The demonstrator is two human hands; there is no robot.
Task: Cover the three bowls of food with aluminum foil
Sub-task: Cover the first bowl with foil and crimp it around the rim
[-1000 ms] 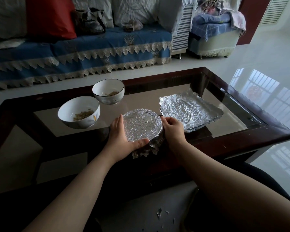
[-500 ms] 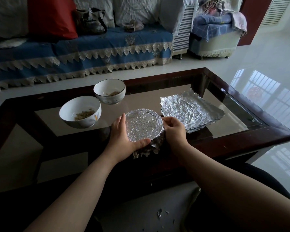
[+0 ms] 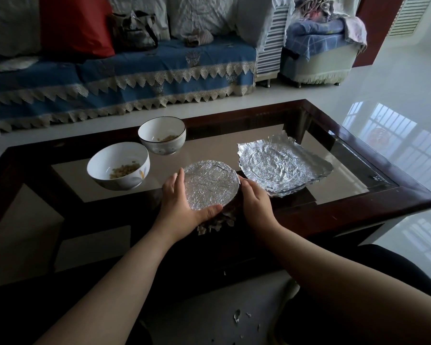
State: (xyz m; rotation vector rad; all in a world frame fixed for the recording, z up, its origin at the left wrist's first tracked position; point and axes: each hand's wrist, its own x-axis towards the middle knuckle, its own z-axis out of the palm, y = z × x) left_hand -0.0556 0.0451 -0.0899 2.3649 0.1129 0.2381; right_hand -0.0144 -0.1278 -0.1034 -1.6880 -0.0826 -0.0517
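Foil-covered bowl at the near edge of the glass worktop, cupped from both sides. Left hand curled round its left flank, thumb pressed along the near rim: grip clamped on the bowl. Right hand wrapped against the right side, fingers curved down over the foil skirt, likewise clamped. Two uncovered bowls to the left, the near bowl and the far bowl, both holding some food. Loose foil sheets stacked flat just right of the covered bowl.
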